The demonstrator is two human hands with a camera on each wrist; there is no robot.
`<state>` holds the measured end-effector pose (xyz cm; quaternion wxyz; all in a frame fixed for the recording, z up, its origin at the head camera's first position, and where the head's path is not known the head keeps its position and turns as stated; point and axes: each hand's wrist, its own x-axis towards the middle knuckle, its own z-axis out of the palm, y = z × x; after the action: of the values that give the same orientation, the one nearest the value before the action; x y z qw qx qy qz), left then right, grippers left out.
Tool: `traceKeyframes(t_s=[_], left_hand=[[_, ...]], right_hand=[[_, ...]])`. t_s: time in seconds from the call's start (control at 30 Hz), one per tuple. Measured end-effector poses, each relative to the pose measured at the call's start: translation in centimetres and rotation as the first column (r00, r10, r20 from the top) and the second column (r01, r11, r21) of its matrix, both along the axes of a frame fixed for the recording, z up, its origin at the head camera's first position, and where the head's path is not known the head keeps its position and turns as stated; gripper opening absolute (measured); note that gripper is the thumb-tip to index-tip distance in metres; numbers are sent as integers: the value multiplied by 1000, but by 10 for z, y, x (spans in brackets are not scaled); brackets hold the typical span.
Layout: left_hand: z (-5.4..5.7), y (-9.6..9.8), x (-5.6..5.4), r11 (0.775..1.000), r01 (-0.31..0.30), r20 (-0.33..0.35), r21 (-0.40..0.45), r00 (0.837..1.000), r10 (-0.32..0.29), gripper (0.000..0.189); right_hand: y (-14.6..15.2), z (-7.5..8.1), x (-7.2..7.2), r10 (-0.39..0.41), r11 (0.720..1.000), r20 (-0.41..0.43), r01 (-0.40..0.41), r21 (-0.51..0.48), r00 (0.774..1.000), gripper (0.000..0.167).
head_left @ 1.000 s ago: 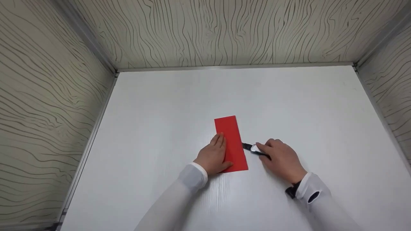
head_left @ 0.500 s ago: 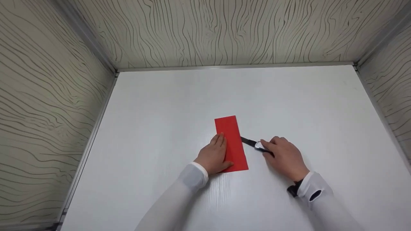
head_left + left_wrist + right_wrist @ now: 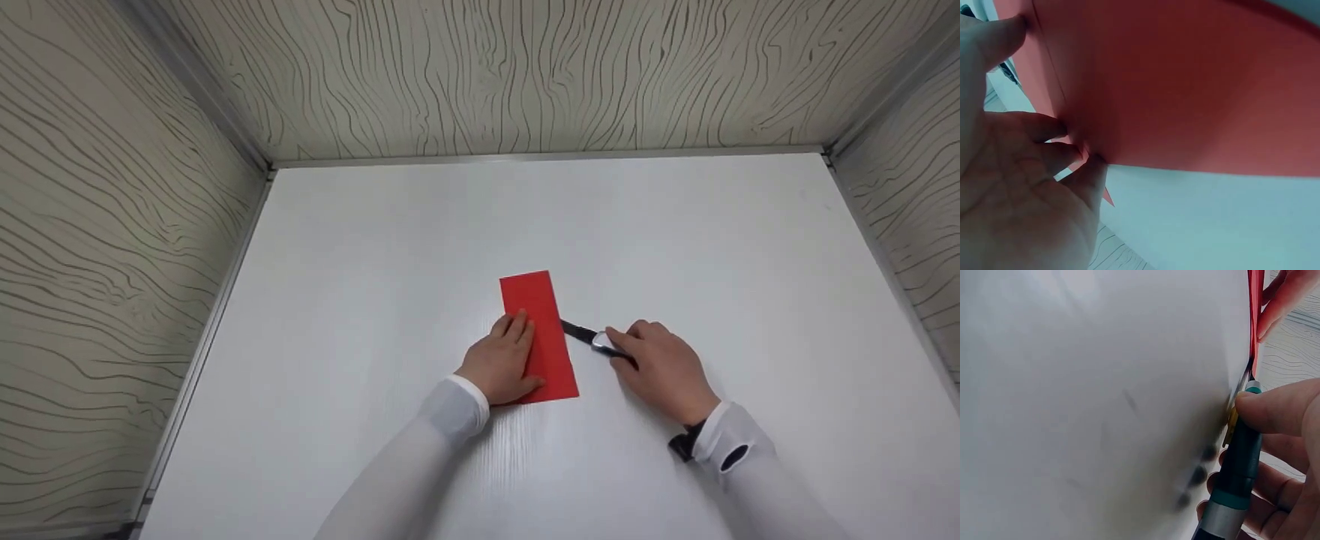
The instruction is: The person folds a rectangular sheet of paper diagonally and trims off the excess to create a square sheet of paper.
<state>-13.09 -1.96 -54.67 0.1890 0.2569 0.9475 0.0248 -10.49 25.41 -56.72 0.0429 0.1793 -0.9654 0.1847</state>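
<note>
A folded strip of red paper lies on the white table, long side running away from me. My left hand presses on its left part with fingers extended; the left wrist view shows the fingertips against the red paper, one layer of which stands raised. My right hand grips a knife with a dark blade, thumb on top of the handle. The blade's tip meets the paper's right edge; in the right wrist view the knife reaches the fold, and how deep the tip sits is hidden.
A white table spreads around the hands, framed by grey metal edging. Wood-patterned panels stand at the back and both sides. A black band circles the right wrist.
The knife has moved farther up along the paper's right edge, more blade now showing, and the right hand has shifted slightly right. Left fingers have crept a little right; the paper is nearly still.
</note>
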Motion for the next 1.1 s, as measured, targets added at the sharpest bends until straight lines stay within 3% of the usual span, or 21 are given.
traceKeyframes(t_s=[0.33,0.57,1.1], left_hand=[[-3,1,-1,999,-34,1,27,999,34,92],[-6,1,-2,995,-37,5,88,999,36,77],[-3,2,-2,995,-54,17,86,998,53,75]], right_hand=[[-8,0,-7,24,1000,-4,-24,-8,1000,46],[-14,1,-16,38,999,-4,-38,24,999,46],[-15,2,-24,44,999,2,-44,32,999,43]])
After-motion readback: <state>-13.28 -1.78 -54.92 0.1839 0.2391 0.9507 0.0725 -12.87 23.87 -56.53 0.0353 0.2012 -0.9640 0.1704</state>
